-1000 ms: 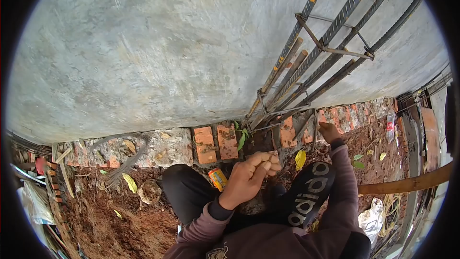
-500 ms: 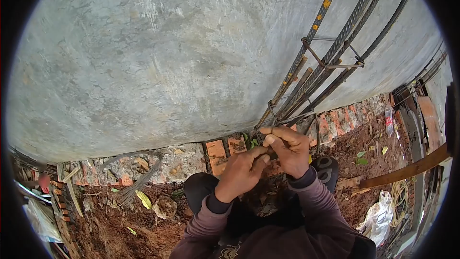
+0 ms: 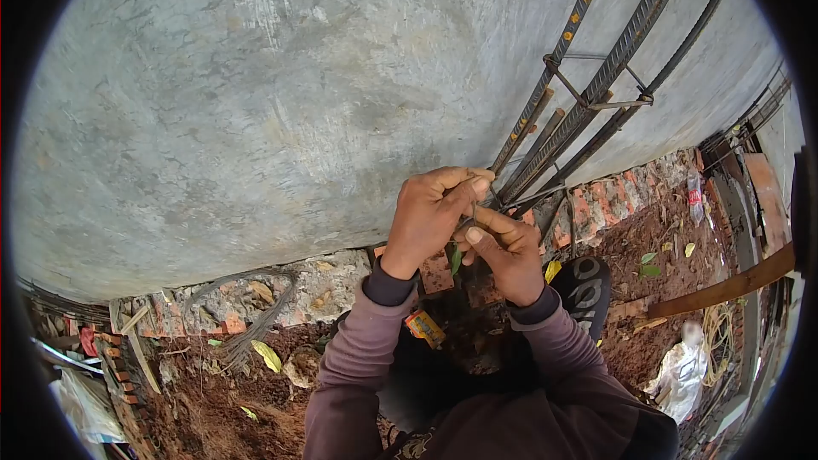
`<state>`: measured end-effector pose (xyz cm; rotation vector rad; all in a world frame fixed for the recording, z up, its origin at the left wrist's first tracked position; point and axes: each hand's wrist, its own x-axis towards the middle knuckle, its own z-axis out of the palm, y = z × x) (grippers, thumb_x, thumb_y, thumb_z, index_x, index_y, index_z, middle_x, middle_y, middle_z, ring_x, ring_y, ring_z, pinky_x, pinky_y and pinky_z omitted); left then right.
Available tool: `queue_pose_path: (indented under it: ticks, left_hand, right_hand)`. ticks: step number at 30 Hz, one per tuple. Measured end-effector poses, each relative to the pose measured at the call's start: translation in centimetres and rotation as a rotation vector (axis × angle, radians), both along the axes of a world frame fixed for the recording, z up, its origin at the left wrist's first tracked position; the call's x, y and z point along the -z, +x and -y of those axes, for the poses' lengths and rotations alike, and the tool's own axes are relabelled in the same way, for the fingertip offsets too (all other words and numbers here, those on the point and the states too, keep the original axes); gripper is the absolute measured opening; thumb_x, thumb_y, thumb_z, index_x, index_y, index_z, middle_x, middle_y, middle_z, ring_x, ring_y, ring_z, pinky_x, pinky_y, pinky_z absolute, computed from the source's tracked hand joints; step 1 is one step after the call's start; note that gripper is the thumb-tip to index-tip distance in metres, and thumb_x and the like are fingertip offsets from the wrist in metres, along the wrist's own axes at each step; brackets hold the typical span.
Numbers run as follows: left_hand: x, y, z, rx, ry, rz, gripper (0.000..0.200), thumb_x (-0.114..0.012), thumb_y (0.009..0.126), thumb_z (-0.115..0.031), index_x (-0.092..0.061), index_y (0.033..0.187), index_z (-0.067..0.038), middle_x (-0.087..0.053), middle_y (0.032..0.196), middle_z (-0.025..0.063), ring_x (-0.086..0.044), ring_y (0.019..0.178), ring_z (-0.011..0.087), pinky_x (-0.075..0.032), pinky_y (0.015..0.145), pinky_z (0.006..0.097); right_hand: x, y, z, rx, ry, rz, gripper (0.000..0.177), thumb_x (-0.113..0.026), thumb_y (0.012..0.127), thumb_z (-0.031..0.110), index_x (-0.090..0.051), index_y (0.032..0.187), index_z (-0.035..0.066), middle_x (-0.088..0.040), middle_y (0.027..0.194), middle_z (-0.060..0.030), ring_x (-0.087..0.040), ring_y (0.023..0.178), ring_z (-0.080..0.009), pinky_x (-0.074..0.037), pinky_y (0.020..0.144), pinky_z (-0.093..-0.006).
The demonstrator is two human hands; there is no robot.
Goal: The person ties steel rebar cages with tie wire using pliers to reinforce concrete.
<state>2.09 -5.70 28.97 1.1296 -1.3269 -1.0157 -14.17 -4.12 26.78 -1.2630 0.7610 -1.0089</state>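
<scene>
— Talk me through the hands.

— Both are up at the foot of the rebar cage point(image 3: 558, 123), close together, nearly touching. My left hand point(image 3: 430, 221) is on top, fingers curled in and pressed against the thumb, pinching right at the lowest stretch of the bars. My right hand point(image 3: 509, 257) sits just beneath it, thumb and forefinger nipped shut on a thin tie wire point(image 3: 471, 215).

— Where's that wire from you?

— Between the two hands. It's a short, fine strand running roughly up and down, from the right thumb to the left fingertips. It's too thin for me to tell how it wraps the bar.

— And the bars?

— Their long axis climbs away from my fingers, up and to the right along the concrete wall point(image 3: 256, 119), with a stirrup point(image 3: 601, 89) boxed around them further up. The left hand is the nearer one, on the steel as far as I can see. The right is a little below, toward the brick course point(image 3: 596, 204).

— Anything else down there?

— A coil of wire point(image 3: 243, 324) on the dirt, well off to my left.
</scene>
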Motion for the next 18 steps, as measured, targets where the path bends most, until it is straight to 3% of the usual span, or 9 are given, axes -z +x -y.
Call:
queue_pose_path:
  ticks: [2,3,6,8,11,14,18]
  left_hand:
    - [-1.4,-0.2,1.2,0.084,0.117,-0.191,0.027,-0.066,0.097,-0.020,-0.071,0.118,-0.004,-0.064,0.076,0.0005,-0.058,0.067,0.0072,-0.048,0.059,0.0236]
    - [-2.0,-0.2,1.7,0.067,0.072,-0.124,0.027,-0.066,0.097,-0.019,-0.071,0.119,-0.004,-0.062,0.075,0.0003,-0.058,0.066,0.0075,-0.048,0.058,0.0241]
    - [-3.4,-0.5,2.6,-0.010,-0.073,0.070,0.029,-0.066,0.096,-0.018,-0.070,0.121,-0.003,-0.061,0.072,0.0016,-0.057,0.062,0.0086,-0.047,0.056,0.0258]
    - [-3.9,-0.7,3.0,-0.097,-0.194,0.197,0.029,-0.067,0.094,-0.015,-0.070,0.120,-0.002,-0.063,0.072,0.0046,-0.057,0.060,0.0096,-0.047,0.055,0.0275]
    - [-3.8,-1.7,4.3,-0.459,-0.397,0.383,0.024,-0.068,0.092,-0.011,-0.072,0.113,-0.002,-0.067,0.079,0.0113,-0.061,0.062,0.0124,-0.048,0.057,0.0294]
    - [-4.3,-3.4,4.6,-0.480,-0.409,0.407,0.016,-0.069,0.088,-0.007,-0.073,0.103,-0.002,-0.070,0.089,0.0159,-0.067,0.069,0.0198,-0.051,0.060,0.0333]
    - [-4.3,-4.6,6.0,-0.569,-0.598,0.463,0.014,-0.066,0.086,-0.002,-0.072,0.098,-0.001,-0.069,0.089,0.0151,-0.068,0.075,0.0317,-0.052,0.064,0.0390]
  right_hand:
    - [-0.6,-0.9,0.9,0.038,-0.413,-0.206,0.025,-0.063,0.097,0.009,-0.067,0.118,-0.004,-0.071,0.096,-0.0087,-0.065,0.084,-0.0129,-0.053,0.071,-0.0253]
    - [-1.0,-1.5,1.4,0.060,-0.621,-0.311,0.026,-0.062,0.098,0.010,-0.066,0.119,-0.004,-0.071,0.097,-0.0093,-0.065,0.085,-0.0132,-0.054,0.072,-0.0256]
    - [-3.4,-4.0,1.8,0.308,-0.327,-0.057,0.028,-0.061,0.098,0.012,-0.065,0.121,-0.004,-0.070,0.102,-0.0115,-0.066,0.089,-0.0160,-0.056,0.076,-0.0287]
    - [-4.4,-5.7,3.6,0.354,-0.342,-0.079,0.028,-0.060,0.099,0.012,-0.065,0.121,-0.004,-0.070,0.102,-0.0116,-0.066,0.090,-0.0173,-0.056,0.078,-0.0298]
    - [-5.6,-5.9,6.0,0.363,-0.373,-0.087,0.027,-0.060,0.099,0.011,-0.065,0.120,-0.005,-0.070,0.103,-0.0112,-0.066,0.092,-0.0178,-0.056,0.081,-0.0305]
    - [-6.2,-5.6,8.5,0.341,-0.449,-0.112,0.026,-0.060,0.099,0.010,-0.065,0.119,-0.005,-0.069,0.104,-0.0098,-0.065,0.091,-0.0160,-0.054,0.082,-0.0294]
    - [-7.6,-5.7,11.3,0.225,-0.503,-0.172,0.026,-0.055,0.098,0.002,-0.065,0.121,-0.004,-0.069,0.108,-0.0065,-0.060,0.094,-0.0109,-0.048,0.084,-0.0260]
